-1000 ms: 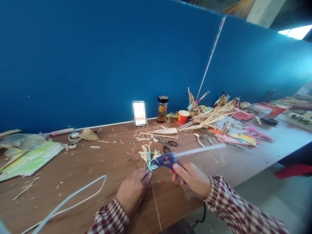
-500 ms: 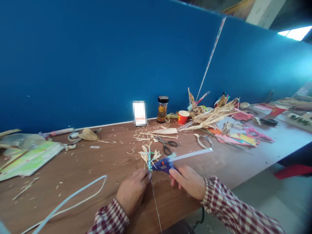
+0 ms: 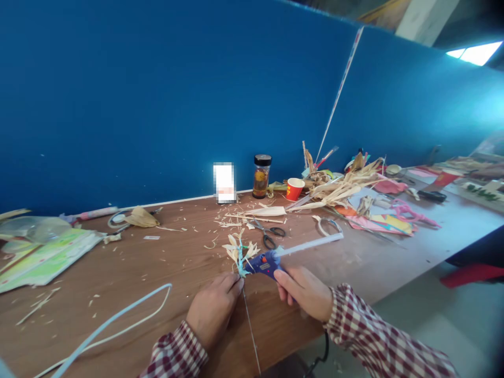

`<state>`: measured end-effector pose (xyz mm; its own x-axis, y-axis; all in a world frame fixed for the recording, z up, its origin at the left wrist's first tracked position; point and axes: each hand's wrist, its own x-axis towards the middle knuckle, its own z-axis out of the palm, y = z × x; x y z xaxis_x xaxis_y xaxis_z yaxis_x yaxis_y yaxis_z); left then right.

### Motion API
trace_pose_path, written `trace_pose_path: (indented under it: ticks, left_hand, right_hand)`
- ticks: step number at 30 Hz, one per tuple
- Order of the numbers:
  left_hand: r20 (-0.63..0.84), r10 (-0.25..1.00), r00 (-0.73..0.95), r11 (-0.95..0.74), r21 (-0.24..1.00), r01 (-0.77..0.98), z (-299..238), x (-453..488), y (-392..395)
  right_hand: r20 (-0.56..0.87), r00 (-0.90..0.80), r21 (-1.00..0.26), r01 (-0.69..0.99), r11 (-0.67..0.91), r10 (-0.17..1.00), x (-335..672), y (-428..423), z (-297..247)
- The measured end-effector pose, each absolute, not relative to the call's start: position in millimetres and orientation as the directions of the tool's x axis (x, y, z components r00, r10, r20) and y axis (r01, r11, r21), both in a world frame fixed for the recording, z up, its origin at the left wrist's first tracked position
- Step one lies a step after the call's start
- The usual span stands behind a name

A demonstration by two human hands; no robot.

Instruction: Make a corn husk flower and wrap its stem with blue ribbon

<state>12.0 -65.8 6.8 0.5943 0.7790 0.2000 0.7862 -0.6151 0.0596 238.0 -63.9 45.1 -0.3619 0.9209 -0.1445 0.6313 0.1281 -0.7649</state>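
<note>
My right hand (image 3: 301, 287) is wrapped round the handle of a blue hot glue gun (image 3: 264, 264), from whose back a long white glue stick (image 3: 311, 244) sticks out. The gun's nozzle points left and meets the stem of a small corn-husk flower (image 3: 240, 253). This flower has pale husk petals and a light-blue wrapped stem. Its lower end is pinched in the fingers of my left hand (image 3: 216, 299), close above the table. Just beyond the gun lie dark-handled scissors (image 3: 271, 234).
On the brown table (image 3: 129, 278) lie husk scraps and a looped pale cord (image 3: 126, 315). Farther back stand a jar of drink (image 3: 261, 178), a red paper cup (image 3: 294, 190) and a husk pile (image 3: 350, 184). A roll of tape (image 3: 328, 227) lies right; a green-patterned sheet (image 3: 59, 254) lies left.
The view has shifted very slightly. Both hands hold nearly the same place, with the glue gun's nozzle still at the flower stem.
</note>
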Motion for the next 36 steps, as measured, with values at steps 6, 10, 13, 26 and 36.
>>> trace_pose_path:
  ticks: [6,10,13,26,36]
  left_hand:
    - [0.205,0.774,0.599,-0.619,0.044,0.785,5.2,13.1,-66.0]
    - [0.211,0.774,0.597,-0.617,0.036,0.786,4.5,13.1,-65.6]
    - [0.206,0.781,0.59,-0.608,0.033,0.793,5.9,13.1,-65.9]
    - [0.192,0.78,0.596,-0.607,-0.003,0.795,3.0,13.2,-65.2]
    - [0.201,0.775,0.6,-0.612,0.002,0.791,6.0,12.9,-65.7]
  right_hand:
    - [-0.154,-0.369,-0.756,0.642,0.131,0.917,240.7,-64.0,40.1]
    - [-0.157,-0.339,-0.786,0.612,0.091,0.927,241.5,-64.4,42.6]
    - [-0.143,-0.333,-0.802,0.591,0.088,0.932,238.1,-63.6,41.7]
    - [-0.172,-0.348,-0.802,0.593,0.074,0.922,244.1,-68.6,43.0]
    - [-0.147,-0.365,-0.769,0.627,0.126,0.919,239.7,-67.6,40.8]
